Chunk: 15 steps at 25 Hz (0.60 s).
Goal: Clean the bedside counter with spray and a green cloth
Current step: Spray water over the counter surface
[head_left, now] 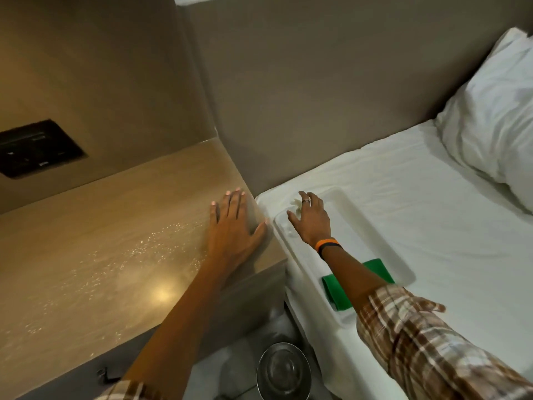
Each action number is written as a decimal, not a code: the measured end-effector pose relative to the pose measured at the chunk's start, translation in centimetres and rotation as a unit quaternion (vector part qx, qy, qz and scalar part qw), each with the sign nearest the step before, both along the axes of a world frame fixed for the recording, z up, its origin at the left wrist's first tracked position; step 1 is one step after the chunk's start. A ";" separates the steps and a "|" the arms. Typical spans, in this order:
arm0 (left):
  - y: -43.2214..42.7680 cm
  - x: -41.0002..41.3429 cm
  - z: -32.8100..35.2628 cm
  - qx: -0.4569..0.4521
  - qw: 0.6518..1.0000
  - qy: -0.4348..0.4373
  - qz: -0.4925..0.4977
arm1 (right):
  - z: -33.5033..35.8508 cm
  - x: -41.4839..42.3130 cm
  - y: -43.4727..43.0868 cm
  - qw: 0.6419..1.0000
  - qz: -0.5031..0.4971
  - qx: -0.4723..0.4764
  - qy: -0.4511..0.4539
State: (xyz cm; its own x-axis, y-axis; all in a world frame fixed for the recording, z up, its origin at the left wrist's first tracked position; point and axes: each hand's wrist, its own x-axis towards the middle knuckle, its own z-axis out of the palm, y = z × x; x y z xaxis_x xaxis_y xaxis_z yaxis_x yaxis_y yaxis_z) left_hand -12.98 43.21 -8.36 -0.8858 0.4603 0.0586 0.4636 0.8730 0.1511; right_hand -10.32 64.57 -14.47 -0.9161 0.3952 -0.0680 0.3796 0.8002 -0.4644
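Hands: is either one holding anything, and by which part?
Left hand rests flat on the counter, holding nothing. Right hand is at a small white object in the tray; a grip cannot be told.

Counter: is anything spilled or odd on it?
Yes: glistening droplets speckle the counter beside the flat left hand, unwiped. The green cloth lies in the tray on the bed.

The counter [101, 241] is pale beige and glossy, its middle speckled with what look like spray droplets. The green cloth [336, 293], folded flat, lies at the near end of a white tray [357, 226] just beside the counter.
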 end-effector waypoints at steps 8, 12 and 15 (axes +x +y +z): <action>0.2 -0.4 -1.2 0.002 0.999 0.033 0.012 | -4.7 -4.8 0.3 0.988 -0.101 -0.111 0.036; 0.3 -0.5 -1.0 -0.017 1.000 0.008 0.015 | 0.3 -4.0 -0.6 0.981 -0.081 -0.151 0.092; 0.1 -0.3 0.3 -0.041 0.999 -0.033 -0.005 | 8.2 -1.8 -1.9 0.972 -0.028 -0.170 0.159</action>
State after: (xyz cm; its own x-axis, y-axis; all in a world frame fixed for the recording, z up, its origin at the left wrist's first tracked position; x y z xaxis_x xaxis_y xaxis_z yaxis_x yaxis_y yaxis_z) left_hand -13.25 43.32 -8.08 -0.8817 0.4703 -0.0382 0.4641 0.8789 0.1099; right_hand -12.08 62.63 -6.29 -0.8895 0.4497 0.0803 0.2123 0.5624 -0.7991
